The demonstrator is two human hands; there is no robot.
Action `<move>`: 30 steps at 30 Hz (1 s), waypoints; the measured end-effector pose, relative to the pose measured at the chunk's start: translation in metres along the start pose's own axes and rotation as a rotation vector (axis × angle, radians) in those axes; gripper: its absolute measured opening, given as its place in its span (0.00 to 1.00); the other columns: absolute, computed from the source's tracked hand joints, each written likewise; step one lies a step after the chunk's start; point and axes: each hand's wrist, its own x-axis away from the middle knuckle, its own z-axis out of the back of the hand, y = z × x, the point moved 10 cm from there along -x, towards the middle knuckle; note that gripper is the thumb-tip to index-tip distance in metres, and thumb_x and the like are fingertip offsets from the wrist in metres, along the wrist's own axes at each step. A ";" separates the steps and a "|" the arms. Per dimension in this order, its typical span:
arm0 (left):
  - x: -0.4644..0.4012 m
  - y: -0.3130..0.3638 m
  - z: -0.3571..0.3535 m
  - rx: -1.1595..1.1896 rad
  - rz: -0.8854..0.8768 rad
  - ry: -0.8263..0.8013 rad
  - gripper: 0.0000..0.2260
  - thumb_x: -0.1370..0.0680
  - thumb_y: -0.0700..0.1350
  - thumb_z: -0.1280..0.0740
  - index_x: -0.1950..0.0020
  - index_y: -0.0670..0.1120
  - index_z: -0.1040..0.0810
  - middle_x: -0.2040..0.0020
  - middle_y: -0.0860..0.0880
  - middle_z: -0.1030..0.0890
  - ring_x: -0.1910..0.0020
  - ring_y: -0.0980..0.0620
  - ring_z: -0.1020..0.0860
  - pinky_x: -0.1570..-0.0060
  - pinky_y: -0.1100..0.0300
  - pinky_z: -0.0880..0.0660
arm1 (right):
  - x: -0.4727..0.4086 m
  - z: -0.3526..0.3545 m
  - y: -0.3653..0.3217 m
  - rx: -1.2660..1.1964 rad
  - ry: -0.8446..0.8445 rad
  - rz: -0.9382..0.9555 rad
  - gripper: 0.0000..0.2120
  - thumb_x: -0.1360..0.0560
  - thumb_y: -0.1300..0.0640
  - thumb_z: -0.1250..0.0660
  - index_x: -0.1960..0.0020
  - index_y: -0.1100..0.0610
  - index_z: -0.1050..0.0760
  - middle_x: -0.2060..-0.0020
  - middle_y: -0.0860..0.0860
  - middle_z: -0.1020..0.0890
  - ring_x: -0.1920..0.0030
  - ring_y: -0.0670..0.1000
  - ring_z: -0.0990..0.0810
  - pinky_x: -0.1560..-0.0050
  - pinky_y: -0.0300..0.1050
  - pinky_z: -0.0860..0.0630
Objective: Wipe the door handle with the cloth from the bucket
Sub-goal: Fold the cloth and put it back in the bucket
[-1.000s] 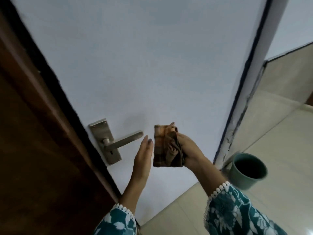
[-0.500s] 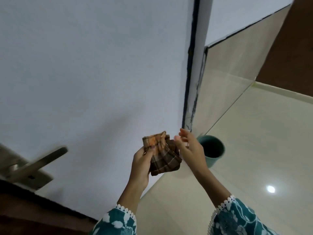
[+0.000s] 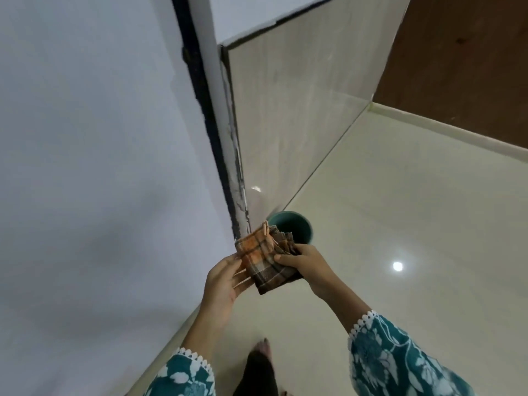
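Note:
A folded brown and orange checked cloth [image 3: 261,257] is held between both hands in front of the door's right edge. My left hand [image 3: 225,278] supports it from below left, fingers under the fabric. My right hand [image 3: 304,262] grips its right side, thumb on top. Just behind the cloth, a teal bucket [image 3: 297,224] stands on the floor against the wall. The door handle is out of view.
The white door [image 3: 100,167] fills the left half, its dark edge and frame [image 3: 217,138] running down to the bucket. A beige tiled wall and glossy cream floor [image 3: 400,210] lie to the right. My foot [image 3: 263,364] stands on the floor below.
The view has swung right, so the door handle has left the frame. The cloth has come down and right, close over the bucket, and my right hand has closed on it again.

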 end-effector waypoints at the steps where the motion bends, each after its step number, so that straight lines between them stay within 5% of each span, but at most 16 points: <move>1: -0.015 -0.007 -0.003 0.000 0.033 0.023 0.09 0.21 0.41 0.37 0.43 0.41 0.23 0.48 0.39 0.17 0.49 0.42 0.18 0.52 0.51 0.22 | -0.017 0.016 0.007 -0.009 0.027 -0.025 0.12 0.30 0.59 0.28 0.47 0.58 0.21 0.53 0.56 0.15 0.52 0.55 0.17 0.50 0.50 0.19; 6: -0.108 -0.028 -0.035 -0.021 0.131 0.060 0.09 0.20 0.40 0.39 0.41 0.41 0.25 0.47 0.39 0.18 0.49 0.41 0.18 0.51 0.51 0.23 | -0.102 0.100 0.032 -0.044 0.166 -0.167 0.13 0.30 0.62 0.29 0.46 0.63 0.21 0.53 0.60 0.16 0.54 0.58 0.17 0.58 0.47 0.20; 10: -0.181 -0.035 -0.079 -0.008 0.199 0.054 0.10 0.20 0.40 0.39 0.40 0.41 0.25 0.47 0.39 0.18 0.50 0.42 0.18 0.50 0.50 0.22 | -0.164 0.155 0.039 -0.039 0.245 -0.262 0.13 0.30 0.63 0.30 0.46 0.64 0.21 0.53 0.61 0.16 0.53 0.60 0.17 0.53 0.52 0.19; 20: -0.300 -0.062 -0.128 0.043 0.329 0.195 0.11 0.19 0.41 0.42 0.38 0.41 0.27 0.47 0.39 0.18 0.52 0.41 0.18 0.48 0.47 0.23 | -0.305 0.211 0.047 0.020 0.139 -0.399 0.11 0.30 0.66 0.33 0.48 0.66 0.21 0.54 0.63 0.16 0.53 0.64 0.17 0.49 0.60 0.19; 25: -0.357 -0.117 -0.117 0.120 0.346 0.322 0.10 0.19 0.41 0.41 0.39 0.41 0.27 0.47 0.39 0.18 0.50 0.41 0.19 0.51 0.49 0.23 | -0.391 0.210 0.117 0.142 0.038 -0.479 0.15 0.31 0.63 0.31 0.44 0.62 0.21 0.52 0.59 0.16 0.53 0.60 0.17 0.49 0.56 0.19; 30: -0.461 -0.230 -0.093 0.117 0.328 0.408 0.10 0.20 0.38 0.41 0.39 0.40 0.27 0.49 0.40 0.17 0.51 0.40 0.18 0.48 0.48 0.23 | -0.520 0.183 0.253 0.306 -0.024 -0.501 0.16 0.29 0.58 0.30 0.42 0.58 0.23 0.50 0.54 0.17 0.50 0.54 0.19 0.53 0.42 0.21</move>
